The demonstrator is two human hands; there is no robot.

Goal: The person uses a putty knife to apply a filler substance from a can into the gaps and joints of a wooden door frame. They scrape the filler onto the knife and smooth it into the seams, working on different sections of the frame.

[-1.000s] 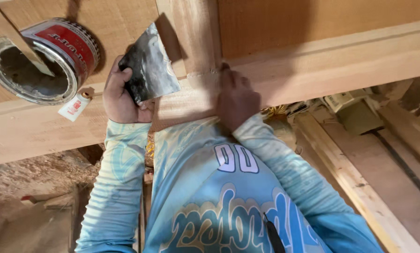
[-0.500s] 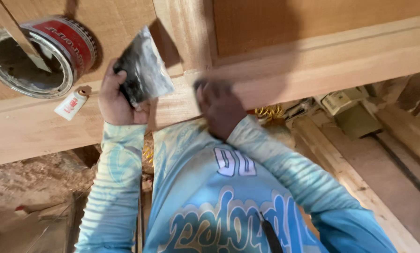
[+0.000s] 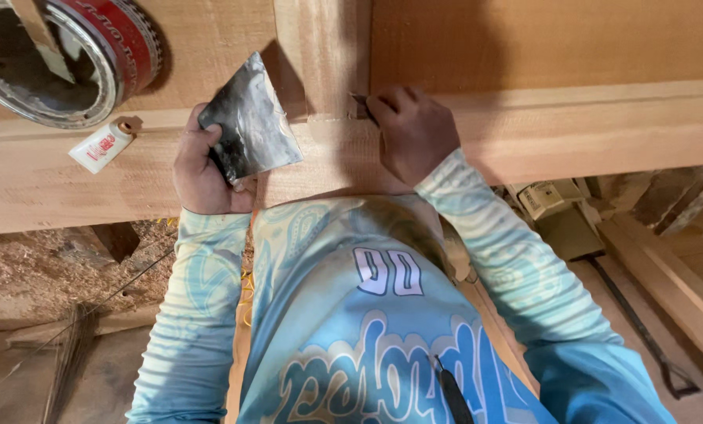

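Observation:
My left hand (image 3: 200, 171) grips a wide, dark-smeared metal scraper blade (image 3: 251, 126), held flat above the wooden rail (image 3: 571, 133). My right hand (image 3: 414, 135) is closed on a small dark tool (image 3: 359, 100) whose tip is pressed to the joint where an upright wooden member (image 3: 324, 55) meets the rail. Most of this tool is hidden under the fingers. Both hands rest on the pale wooden frame, about a hand's width apart.
An open red can (image 3: 69, 59) with a stick in it sits on the wood at the upper left, and a small white tube (image 3: 100, 147) lies just below it. Sawdust covers the floor (image 3: 45, 275) at left. Timber pieces (image 3: 673, 283) and a small box (image 3: 546, 198) lie at right.
My right hand has moved up and right along the rail to the joint beside the upright. My left hand keeps hold of the scraper blade, now tilted a little more to the right.

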